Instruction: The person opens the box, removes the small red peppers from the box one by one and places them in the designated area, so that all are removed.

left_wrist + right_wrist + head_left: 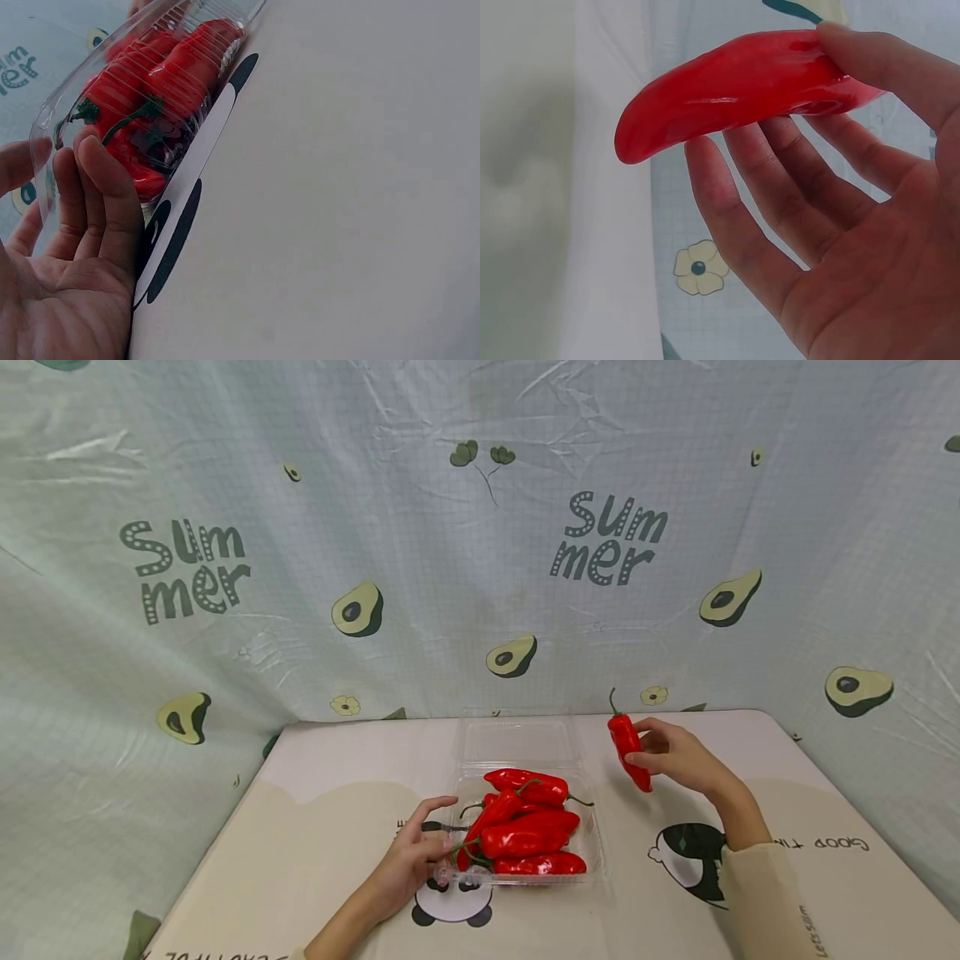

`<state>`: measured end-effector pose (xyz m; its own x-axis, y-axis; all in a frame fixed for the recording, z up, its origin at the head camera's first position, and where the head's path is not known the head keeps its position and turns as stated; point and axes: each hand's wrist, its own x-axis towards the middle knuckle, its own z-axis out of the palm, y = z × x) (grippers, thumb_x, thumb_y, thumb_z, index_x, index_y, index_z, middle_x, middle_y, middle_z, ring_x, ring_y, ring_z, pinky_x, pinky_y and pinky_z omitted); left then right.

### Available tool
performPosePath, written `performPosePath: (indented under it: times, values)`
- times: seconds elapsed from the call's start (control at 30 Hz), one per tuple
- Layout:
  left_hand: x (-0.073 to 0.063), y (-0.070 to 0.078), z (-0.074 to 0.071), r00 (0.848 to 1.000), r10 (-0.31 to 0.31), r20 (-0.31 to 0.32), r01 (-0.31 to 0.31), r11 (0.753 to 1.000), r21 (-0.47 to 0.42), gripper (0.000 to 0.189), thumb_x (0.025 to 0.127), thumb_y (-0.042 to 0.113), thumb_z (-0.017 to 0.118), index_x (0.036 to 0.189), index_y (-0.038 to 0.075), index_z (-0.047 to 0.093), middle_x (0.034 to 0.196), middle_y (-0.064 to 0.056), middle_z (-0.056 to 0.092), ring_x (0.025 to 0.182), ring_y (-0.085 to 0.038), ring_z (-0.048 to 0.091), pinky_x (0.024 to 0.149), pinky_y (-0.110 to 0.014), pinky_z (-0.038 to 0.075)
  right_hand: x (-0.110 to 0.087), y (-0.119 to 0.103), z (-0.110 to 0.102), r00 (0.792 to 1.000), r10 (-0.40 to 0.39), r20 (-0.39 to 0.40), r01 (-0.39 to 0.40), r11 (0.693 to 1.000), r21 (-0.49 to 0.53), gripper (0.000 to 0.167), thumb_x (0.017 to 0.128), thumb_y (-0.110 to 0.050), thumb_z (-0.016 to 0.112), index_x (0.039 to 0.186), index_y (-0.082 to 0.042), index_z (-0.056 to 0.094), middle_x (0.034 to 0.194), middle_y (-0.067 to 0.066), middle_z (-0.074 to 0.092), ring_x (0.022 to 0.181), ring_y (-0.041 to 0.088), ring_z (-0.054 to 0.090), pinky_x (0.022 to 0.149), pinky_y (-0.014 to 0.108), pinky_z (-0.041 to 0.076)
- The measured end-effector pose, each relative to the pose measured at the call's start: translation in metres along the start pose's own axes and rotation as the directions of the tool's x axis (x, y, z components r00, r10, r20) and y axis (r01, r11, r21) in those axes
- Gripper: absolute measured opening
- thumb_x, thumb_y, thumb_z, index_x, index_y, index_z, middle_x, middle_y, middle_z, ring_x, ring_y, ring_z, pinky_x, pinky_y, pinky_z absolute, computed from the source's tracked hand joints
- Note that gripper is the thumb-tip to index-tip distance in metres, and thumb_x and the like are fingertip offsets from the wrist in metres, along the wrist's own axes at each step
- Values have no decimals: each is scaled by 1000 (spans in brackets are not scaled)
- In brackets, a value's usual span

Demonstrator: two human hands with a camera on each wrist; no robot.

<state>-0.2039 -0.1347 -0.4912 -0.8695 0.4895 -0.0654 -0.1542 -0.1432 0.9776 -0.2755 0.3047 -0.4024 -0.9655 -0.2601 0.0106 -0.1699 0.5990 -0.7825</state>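
A long red pepper (628, 750) with a curved green stem is held upright above the back right of the table by my right hand (681, 758). In the right wrist view, the thumb lies on one side of this pepper (735, 90) and the fingertips on the other. To its left stands a clear plastic container (594, 860), holding several glossy red peppers (525, 839) with green stems, piled at different angles. My left hand (408, 860) holds the container's left edge, with its fingertips (106, 169) against the clear wall in the left wrist view.
The container's clear hinged lid (517, 743) lies folded back behind it. A light tablecloth (315, 843) with panda prints and lettering covers the table. Right behind the table's far edge hangs a pale curtain (420, 668) with avocado prints, continuing along both sides.
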Motion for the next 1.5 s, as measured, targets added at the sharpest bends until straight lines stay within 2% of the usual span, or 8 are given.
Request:
performPosePath:
  times: [0.3, 0.53, 0.73, 1.13, 1.33, 1.5]
  values:
    - [0, 1, 0, 1000, 7, 1, -7, 1000, 1, 62, 102, 8, 49, 158, 10, 23, 75, 10, 60, 65, -6, 53, 68, -25, 50, 3, -2, 6, 999, 3, 39, -3, 1000, 10, 52, 97, -23, 70, 139, 1, 53, 118, 18, 67, 101, 24, 65, 83, 42, 61]
    - [0, 1, -1, 1000, -3, -2, 3, 1000, -8, 62, 101, 10, 51, 157, 11, 24, 75, 10, 60, 68, -6, 54, 69, -25, 51, 2, -1, 6, 999, 4, 35, -4, 1000, 3, 53, 96, -23, 69, 138, 3, 51, 118, 20, 67, 101, 25, 65, 84, 45, 62]
    - [0, -1, -1, 1000, -6, 1, 6, 1000, -10, 63, 101, 10, 51, 158, 10, 23, 75, 10, 61, 68, -6, 55, 69, -26, 51, 3, 2, 7, 999, 16, 33, -16, 1000, -11, 54, 96, -23, 70, 139, 3, 51, 120, 21, 67, 102, 25, 66, 83, 41, 62]
    - [0, -2, -2, 1000, 8, 17, -7, 1000, -28, 63, 102, 9, 51, 158, 10, 22, 74, 10, 61, 64, -6, 56, 66, -24, 53, 5, 4, 10, 999, 33, 38, -32, 999, -25, 54, 95, -23, 70, 139, 2, 51, 120, 21, 67, 103, 25, 65, 82, 41, 62]
    - [1, -1, -1, 1000, 6, 5, -6, 1000, -19, 63, 102, 9, 50, 159, 9, 22, 74, 10, 61, 65, -6, 55, 67, -23, 53, 7, 3, 10, 998, 39, 47, -38, 999, -24, 53, 95, -23, 71, 138, 1, 52, 119, 20, 66, 103, 26, 64, 81, 39, 61]
    - [2, -1, -1, 1000, 5, -6, -5, 1000, -1, 63, 102, 9, 51, 158, 12, 24, 74, 11, 60, 67, -5, 53, 68, -25, 50, 8, 3, 13, 997, 45, 56, -44, 999, -21, 54, 94, -23, 72, 138, 2, 53, 118, 21, 66, 103, 27, 64, 82, 42, 62]
